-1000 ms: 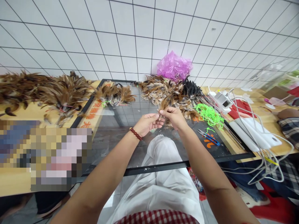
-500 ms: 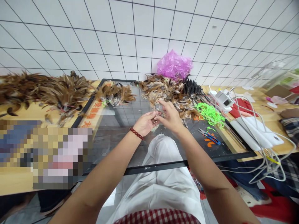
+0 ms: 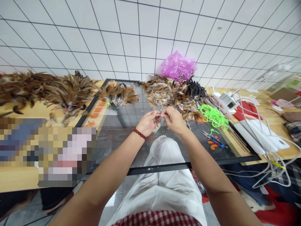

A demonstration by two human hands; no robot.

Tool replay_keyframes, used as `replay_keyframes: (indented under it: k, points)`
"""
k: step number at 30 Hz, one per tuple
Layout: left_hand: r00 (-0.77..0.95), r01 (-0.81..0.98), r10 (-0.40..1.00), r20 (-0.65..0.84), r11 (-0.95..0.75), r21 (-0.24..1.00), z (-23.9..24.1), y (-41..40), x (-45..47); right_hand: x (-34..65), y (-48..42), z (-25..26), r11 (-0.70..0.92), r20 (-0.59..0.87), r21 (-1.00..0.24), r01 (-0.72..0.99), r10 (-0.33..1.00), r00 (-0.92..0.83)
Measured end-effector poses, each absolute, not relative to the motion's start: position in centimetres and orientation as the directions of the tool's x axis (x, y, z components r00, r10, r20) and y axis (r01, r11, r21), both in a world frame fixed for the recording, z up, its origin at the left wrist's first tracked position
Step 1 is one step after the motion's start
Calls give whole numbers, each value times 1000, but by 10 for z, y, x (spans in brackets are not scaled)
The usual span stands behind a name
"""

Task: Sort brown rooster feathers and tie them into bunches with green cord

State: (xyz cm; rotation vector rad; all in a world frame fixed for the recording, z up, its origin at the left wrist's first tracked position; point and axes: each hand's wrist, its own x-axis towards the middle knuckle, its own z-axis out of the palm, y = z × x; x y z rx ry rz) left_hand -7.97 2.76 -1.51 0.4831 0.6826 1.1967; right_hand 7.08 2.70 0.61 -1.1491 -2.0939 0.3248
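My left hand, with a dark red bead bracelet on its wrist, is palm up, thumb and fingers pinched together. The fingertips of my right hand are pinched too and meet the left ones. A thin, small thing lies between them, too small to make out. Just beneath the hands is a pale fluffy bit. Beyond them spreads a heap of brown feathers, with black feathers at its right. A smaller feather bunch sits to the left.
Bright green string and blue-handled thread snips lie at right on the dark glass tabletop. White devices and cables are farther right. A pink plastic bag rests against the tiled wall. More feathers cover the left table.
My right hand's fingers, raised and spread half a second ago, have come down and closed into a pinch against the left fingertips. The left hand has hardly moved. The view shifted slightly.
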Motion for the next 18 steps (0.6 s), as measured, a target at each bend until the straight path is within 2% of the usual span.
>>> replay_keyframes:
  k: [3,7,13,15,18]
  points:
    - [142,-718,967,-212,248,650,-14,30,-83,72,27,8,592,461,-487,642,798,-387]
    - [83,-761,968,-236,214,612,-13,34,-88,85,15,17,611,533,-514,602,777,-334]
    - [190,-716,964,-187,266,645,-16,29,-81,103,-10,27,563,491,-436,702,803,-339]
    - [233,-702,960,-154,275,657,-17,26,-79,96,-10,24,551,481,-494,672,817,-317]
    - [254,-685,959,-123,269,677,-17,23,-77,77,-4,15,462,424,-673,578,881,-210]
